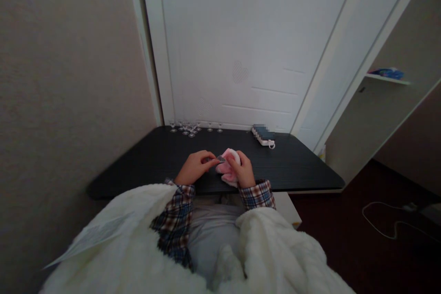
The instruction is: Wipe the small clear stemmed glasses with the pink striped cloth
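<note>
My left hand (195, 166) is closed in a pinch on a small clear glass (220, 159) held just above the black table (296, 165). My right hand (244, 169) is closed round a pink cloth (227, 170), which presses against that glass between the two hands. Both hands sit near the table's front edge, in plaid cuffs under fluffy white sleeves.
Several tiny stemmed glasses (188, 127) stand in a row at the table's back left, against a white door (248, 41). A dark phone-like object on a white base (264, 136) lies at the back right. A white shelf (387, 78) and a floor cable (386, 220) are to the right.
</note>
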`<state>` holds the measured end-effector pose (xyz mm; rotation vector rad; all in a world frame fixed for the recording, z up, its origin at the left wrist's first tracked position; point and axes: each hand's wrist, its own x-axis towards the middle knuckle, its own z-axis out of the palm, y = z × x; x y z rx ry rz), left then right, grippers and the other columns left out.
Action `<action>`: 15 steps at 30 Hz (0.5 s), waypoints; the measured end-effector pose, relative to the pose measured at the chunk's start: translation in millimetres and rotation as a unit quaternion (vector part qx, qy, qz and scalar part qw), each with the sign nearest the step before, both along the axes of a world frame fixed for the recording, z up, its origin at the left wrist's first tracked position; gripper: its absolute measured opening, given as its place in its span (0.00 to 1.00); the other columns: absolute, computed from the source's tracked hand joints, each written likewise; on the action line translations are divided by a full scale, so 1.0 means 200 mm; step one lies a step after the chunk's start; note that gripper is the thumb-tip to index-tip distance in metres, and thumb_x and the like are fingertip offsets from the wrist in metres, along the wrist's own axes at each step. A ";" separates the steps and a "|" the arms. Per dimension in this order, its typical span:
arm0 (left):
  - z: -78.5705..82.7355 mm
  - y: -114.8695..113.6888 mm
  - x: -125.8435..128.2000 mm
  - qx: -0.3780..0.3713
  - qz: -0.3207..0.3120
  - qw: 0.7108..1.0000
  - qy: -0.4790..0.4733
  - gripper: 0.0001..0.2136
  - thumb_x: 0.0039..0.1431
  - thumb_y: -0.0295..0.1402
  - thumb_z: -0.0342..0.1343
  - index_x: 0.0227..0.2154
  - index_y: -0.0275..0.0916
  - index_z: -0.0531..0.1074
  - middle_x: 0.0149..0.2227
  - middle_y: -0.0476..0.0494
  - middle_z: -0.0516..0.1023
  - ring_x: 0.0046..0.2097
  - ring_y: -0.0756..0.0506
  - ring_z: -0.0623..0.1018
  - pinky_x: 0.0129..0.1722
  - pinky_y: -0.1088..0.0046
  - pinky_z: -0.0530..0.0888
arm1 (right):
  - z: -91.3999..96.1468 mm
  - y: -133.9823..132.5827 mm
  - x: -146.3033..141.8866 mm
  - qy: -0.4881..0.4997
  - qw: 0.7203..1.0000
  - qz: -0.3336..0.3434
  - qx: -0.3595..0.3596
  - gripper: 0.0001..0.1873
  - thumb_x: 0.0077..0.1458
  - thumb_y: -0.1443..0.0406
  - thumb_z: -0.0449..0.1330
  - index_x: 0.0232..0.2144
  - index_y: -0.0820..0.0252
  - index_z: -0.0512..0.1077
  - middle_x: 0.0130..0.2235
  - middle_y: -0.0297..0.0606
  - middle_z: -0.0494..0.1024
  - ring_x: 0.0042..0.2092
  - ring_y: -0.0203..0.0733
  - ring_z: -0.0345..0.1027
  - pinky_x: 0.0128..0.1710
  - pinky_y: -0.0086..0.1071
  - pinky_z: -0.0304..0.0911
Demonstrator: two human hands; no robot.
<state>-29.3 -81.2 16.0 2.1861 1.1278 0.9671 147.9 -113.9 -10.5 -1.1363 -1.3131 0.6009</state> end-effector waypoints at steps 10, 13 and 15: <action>0.04 -0.02 0.00 -0.023 -0.010 1.000 0.015 0.17 0.58 0.45 0.48 0.27 0.37 0.73 0.19 0.51 0.71 0.24 0.50 0.69 0.25 0.75 0.62 | 0.01 0.00 -0.02 -0.038 0.997 -0.013 0.071 0.08 0.52 0.59 0.59 0.31 0.57 0.71 0.34 0.33 0.70 0.39 0.38 0.64 0.41 0.30 0.59; 0.04 -0.03 0.00 -0.024 -0.007 1.000 0.014 0.17 0.57 0.46 0.50 0.27 0.37 0.74 0.19 0.51 0.71 0.24 0.50 0.70 0.25 0.75 0.62 | 0.01 0.00 -0.01 -0.038 0.997 -0.013 0.061 0.08 0.52 0.59 0.58 0.31 0.57 0.71 0.34 0.33 0.71 0.39 0.38 0.64 0.42 0.30 0.59; 0.03 -0.02 0.01 -0.022 -0.005 1.000 0.007 0.17 0.56 0.47 0.51 0.26 0.37 0.73 0.20 0.51 0.71 0.25 0.49 0.70 0.25 0.75 0.63 | 0.00 0.00 -0.01 -0.035 0.998 -0.014 0.054 0.08 0.52 0.59 0.58 0.31 0.58 0.71 0.34 0.33 0.71 0.38 0.38 0.64 0.41 0.30 0.59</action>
